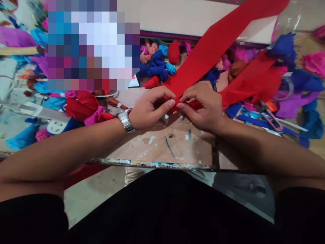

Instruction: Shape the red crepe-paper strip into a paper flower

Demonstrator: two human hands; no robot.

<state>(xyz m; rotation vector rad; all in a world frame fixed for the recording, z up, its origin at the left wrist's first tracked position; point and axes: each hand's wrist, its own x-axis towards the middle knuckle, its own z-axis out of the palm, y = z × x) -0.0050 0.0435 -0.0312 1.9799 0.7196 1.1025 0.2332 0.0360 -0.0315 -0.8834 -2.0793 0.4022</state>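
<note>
My left hand [149, 108] and my right hand [203, 106] meet at the middle of the worktable, fingertips pinched together on the rolled end of a long red crepe paper strip [218, 37]. The strip runs from my fingers up and to the right across a white box. A second red length [254, 79] trails off to the right behind my right hand. A metal watch [126, 121] sits on my left wrist. Both hands are closed on the small red roll between them.
Finished paper rosebuds in blue, red and pink [157, 66] lie piled behind my hands. A white box [188, 17] stands at the back. Thread snips [271, 117] lie at the right among blue and purple scraps. Red and pink paper [83, 106] lies at the left. The table's front edge [152, 163] is close to my lap.
</note>
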